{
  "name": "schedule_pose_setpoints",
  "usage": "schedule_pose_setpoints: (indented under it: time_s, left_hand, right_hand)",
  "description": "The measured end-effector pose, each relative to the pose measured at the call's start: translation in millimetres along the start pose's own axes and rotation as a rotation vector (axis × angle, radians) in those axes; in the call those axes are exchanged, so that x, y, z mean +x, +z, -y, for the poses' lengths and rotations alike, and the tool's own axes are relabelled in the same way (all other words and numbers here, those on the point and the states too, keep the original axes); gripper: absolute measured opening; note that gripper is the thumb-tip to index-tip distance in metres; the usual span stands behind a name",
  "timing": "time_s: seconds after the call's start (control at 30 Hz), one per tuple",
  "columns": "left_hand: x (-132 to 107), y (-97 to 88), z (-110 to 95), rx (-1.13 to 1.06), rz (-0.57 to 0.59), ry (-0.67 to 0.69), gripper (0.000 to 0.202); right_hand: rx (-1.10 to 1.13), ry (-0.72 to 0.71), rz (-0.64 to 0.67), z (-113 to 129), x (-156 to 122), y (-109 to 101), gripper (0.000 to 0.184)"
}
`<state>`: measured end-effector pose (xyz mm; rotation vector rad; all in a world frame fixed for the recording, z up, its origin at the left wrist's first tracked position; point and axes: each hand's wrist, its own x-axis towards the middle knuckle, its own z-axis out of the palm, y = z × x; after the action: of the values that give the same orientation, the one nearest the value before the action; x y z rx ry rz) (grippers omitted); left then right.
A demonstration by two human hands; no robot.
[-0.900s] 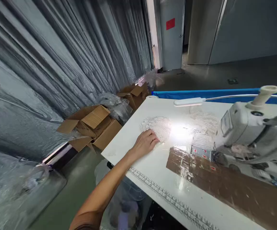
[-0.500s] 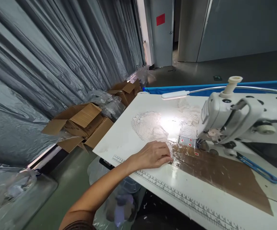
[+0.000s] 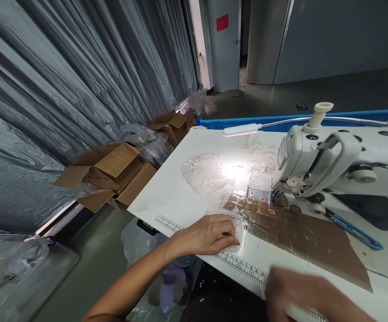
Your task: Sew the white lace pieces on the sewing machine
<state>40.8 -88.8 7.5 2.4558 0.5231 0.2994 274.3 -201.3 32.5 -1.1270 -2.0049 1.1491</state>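
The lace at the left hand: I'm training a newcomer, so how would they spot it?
Find the table bearing the white sewing machine. Toward the table's near edge, by the printed ruler, the left hand holds the lace. Unlike the pile farther back, this lace is pinched in the fingers.

The location is a sewing workshop. The primary indicator is a white sewing machine (image 3: pixel 375 144), positioned at the right of a white worktable (image 3: pixel 197 143). A printed measuring scale (image 3: pixel 239 264) runs along the table's near edge. A lamp (image 3: pixel 242 130) on a flexible metal neck extends over the far side. Loose white lace (image 3: pixel 200 172) lies to the left of the machine. Open cardboard boxes (image 3: pixel 116 163) and clear plastic bags (image 3: pixel 155 147) occupy the floor (image 3: pixel 90 250) at left. A grey curtain (image 3: pixel 113 58) borders the left side; a plain grey door (image 3: pixel 225 58) (fitted with a red notice (image 3: pixel 222 22)) stands at the far side.
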Motion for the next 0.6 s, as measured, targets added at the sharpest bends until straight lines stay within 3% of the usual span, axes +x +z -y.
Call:
schedule_pose_setpoints:
  time_s: [0.07,0.17,0.27,0.33,0.47,0.6]
  left_hand:
    - [-6.6,-1.5,-1.0,-0.018,-0.015,-0.048,0.020]
    - [-16.6,-7.5,0.1,-0.016,-0.030,-0.116,0.020]
    - [-29.8,-18.1,4.5,0.015,-0.039,-0.192,0.022]
    - [-40.8,-26.8,9.5,0.049,-0.069,-0.257,0.023]
    - [-61.9,-43.3,22.8,0.106,-0.163,-0.390,0.025]
    - [-70.5,-53.9,32.7,0.154,-0.231,-0.478,0.028]
  right_hand:
    - [-0.078,-0.009,-0.026,2.1,25.5,-5.0,0.020]
    - [-0.309,-0.017,-0.139,-9.4,85.1,-8.2,0.028]
    - [-0.649,0.094,-0.200,-27.4,143.7,-5.4,0.039]
    - [-0.801,0.192,-0.208,-36.7,170.6,-2.0,0.036]
    - [-0.811,0.214,-0.232,-44.7,186.6,2.3,0.028]
    - [-0.573,0.185,-0.301,-45.2,159.9,2.9,0.029]
